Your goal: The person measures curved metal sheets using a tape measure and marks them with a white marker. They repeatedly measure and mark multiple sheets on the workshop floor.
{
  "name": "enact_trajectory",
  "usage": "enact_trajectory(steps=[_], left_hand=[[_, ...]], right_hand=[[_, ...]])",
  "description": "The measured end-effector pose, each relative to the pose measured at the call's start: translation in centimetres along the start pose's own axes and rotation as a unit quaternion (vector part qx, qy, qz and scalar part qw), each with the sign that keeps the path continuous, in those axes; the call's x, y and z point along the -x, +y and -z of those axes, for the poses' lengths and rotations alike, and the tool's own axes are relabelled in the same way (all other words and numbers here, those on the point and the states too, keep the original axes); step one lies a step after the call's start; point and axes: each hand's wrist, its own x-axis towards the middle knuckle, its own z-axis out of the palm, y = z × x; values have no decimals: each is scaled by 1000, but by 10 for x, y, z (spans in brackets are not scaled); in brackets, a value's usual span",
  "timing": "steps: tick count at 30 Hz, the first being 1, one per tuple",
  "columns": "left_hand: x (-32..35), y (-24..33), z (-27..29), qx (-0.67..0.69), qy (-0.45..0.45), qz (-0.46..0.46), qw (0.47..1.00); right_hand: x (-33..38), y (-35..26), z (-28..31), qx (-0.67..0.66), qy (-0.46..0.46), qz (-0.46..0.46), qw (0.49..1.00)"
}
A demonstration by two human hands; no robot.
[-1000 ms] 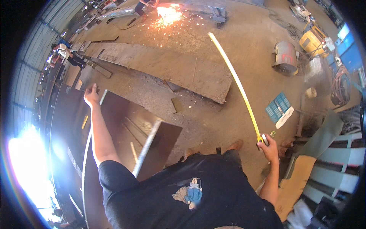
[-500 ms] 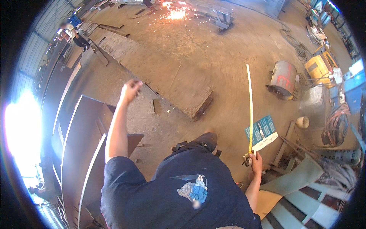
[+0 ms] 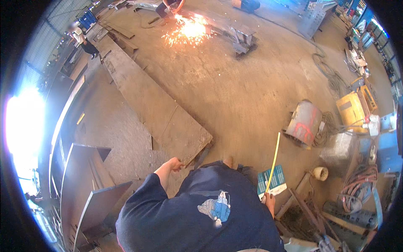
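Observation:
My right hand [image 3: 270, 203] is closed around a tape measure, whose yellow blade [image 3: 275, 160] sticks out stiffly ahead of it. A teal and white printed card or booklet [image 3: 278, 180] is at the same hand, beside the blade. The tape's case is mostly hidden by my fingers. My left hand [image 3: 174, 164] hangs near the close end of a long rusty steel plate [image 3: 145, 98], with its fingers curled together. Whether something small is between them cannot be made out.
Sparks [image 3: 191, 31] fly from a worker's spot ahead. A grey drum [image 3: 304, 124] and a yellow machine [image 3: 351, 110] with cables stand at right. Upright steel plates [image 3: 79, 180] rise at left. Scrap bars [image 3: 308, 210] lie by my right arm. A person [image 3: 84, 41] stands far left.
My left hand has come down and nearer, toward the steel plate's end. My right hand has drawn in slightly lower with the tape measure and card. The view has shifted; the sparks have grown.

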Motion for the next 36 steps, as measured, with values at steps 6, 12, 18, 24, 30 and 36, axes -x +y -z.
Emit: enact_trajectory(steps=[6, 12, 18, 24, 30, 36], left_hand=[[-3, 226, 71, 71, 195, -165, 964], [-61, 337, 75, 153, 293, -111, 937], [-80, 469, 2, 194, 174, -16, 965], [-105, 592, -26, 201, 113, 31, 973], [-177, 720, 41, 181, 33, 99, 978], [-299, 889, 205, 93, 161, 7, 983]], right_hand=[[-181, -13, 34, -75, 23, 68, 995], [-305, -209, 101, 146, 69, 95, 982], [-432, -451, 204, 154, 39, 170, 973], [-567, -665, 247, 136, -52, 289, 946], [-681, -801, 275, 143, -17, 301, 943], [-717, -887, 289, 166, -8, 146, 975]])
